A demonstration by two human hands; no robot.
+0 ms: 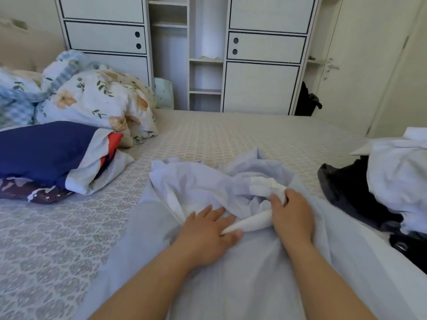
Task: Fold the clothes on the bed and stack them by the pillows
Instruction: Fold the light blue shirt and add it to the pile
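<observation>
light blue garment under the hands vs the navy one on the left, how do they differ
The light blue garment is pale and plain; the navy garment is dark, with white and red parts. The light blue garment lies spread and crumpled in front, its white lining pinched by the right hand and touched by the left hand; the navy garment sits folded and untouched near the pillows. Both lie on the bed.

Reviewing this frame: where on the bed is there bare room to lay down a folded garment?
Bare bedspread runs between the floral pillows, the far edge and the light blue garment under both hands. Another patch lies near left, below the navy folded stack. The right side is crowded by a dark and white clothes pile.
</observation>
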